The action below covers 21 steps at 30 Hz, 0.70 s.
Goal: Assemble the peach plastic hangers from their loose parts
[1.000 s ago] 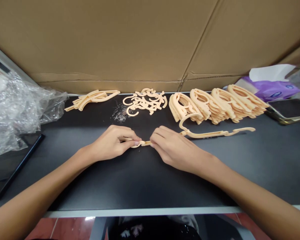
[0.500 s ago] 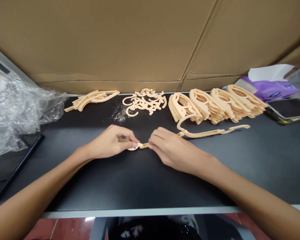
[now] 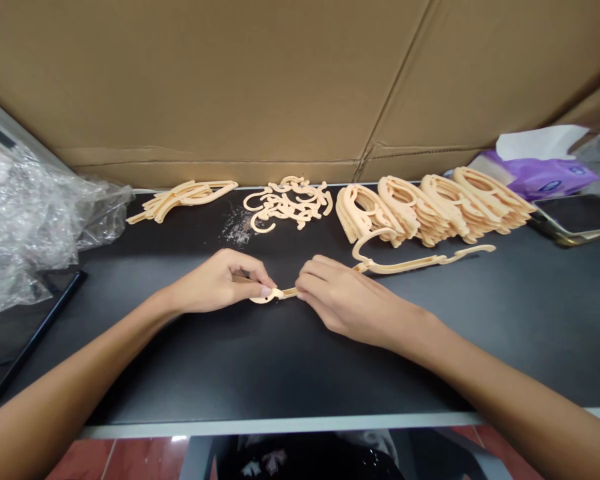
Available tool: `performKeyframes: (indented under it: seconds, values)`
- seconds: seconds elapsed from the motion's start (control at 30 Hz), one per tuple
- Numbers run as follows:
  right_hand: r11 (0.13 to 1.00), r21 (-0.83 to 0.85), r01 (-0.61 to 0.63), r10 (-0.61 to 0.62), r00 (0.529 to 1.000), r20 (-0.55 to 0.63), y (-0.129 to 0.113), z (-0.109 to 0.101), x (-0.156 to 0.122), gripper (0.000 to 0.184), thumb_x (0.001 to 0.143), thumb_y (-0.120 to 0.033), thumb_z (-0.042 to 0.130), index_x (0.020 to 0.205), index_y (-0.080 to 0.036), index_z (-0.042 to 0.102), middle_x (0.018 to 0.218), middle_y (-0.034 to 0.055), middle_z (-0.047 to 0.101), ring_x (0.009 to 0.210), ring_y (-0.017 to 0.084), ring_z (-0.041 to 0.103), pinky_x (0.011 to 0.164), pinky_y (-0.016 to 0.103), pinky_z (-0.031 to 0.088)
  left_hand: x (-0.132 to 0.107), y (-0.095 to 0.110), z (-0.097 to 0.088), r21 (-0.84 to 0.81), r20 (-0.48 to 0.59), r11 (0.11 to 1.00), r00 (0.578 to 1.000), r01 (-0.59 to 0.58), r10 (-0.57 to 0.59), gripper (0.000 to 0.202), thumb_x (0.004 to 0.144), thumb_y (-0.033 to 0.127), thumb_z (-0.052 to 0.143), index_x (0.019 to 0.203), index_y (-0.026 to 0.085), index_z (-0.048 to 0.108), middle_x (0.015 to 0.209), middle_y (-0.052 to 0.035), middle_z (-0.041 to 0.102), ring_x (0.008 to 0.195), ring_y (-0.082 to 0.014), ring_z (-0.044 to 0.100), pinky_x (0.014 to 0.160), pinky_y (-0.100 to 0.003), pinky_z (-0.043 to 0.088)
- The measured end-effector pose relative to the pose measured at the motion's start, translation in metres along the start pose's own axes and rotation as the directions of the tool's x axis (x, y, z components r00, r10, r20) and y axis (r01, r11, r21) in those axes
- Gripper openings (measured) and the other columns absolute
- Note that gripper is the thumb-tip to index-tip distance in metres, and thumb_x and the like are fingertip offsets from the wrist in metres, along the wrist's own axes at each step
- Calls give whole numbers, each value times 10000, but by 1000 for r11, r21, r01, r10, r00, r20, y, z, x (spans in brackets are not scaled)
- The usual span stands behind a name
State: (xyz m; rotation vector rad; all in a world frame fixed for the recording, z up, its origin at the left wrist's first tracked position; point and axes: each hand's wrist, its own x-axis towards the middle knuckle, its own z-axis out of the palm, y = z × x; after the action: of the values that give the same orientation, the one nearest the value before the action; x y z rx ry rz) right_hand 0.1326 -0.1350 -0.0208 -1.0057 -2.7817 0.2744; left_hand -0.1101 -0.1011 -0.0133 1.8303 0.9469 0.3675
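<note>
Two fingertip pinches hold a peach plastic hanger strip (image 3: 289,293) between the hands: the left hand (image 3: 215,282) at its hooked end, the right hand (image 3: 347,297) just beyond. Stacked hangers (image 3: 430,210) lie past the right hand; black tabletop (image 3: 230,360) runs behind both hands to its pale front edge (image 3: 280,425).

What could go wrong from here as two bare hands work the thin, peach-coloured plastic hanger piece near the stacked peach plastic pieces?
The hanger piece runs right from the right hand, its curved loop close to the stacked peach plastic pieces, so a swing might knock them. Its narrow end, pinched by the left hand, could slip or snap.
</note>
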Motion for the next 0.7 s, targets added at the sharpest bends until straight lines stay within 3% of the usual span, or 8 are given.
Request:
performKeyframes:
  seconds: [0.7]
  values:
    - [998,10,62,-62,997,-53,3,3,0,245,963,-39,445,858,-137,644,895,94,617,835,196,518,748,314,429,-1,0,1,43,16,999,1000,26,-27,160,874,286,659,921,167,755,839,-31,764,747,-145,686,665,-224,517]
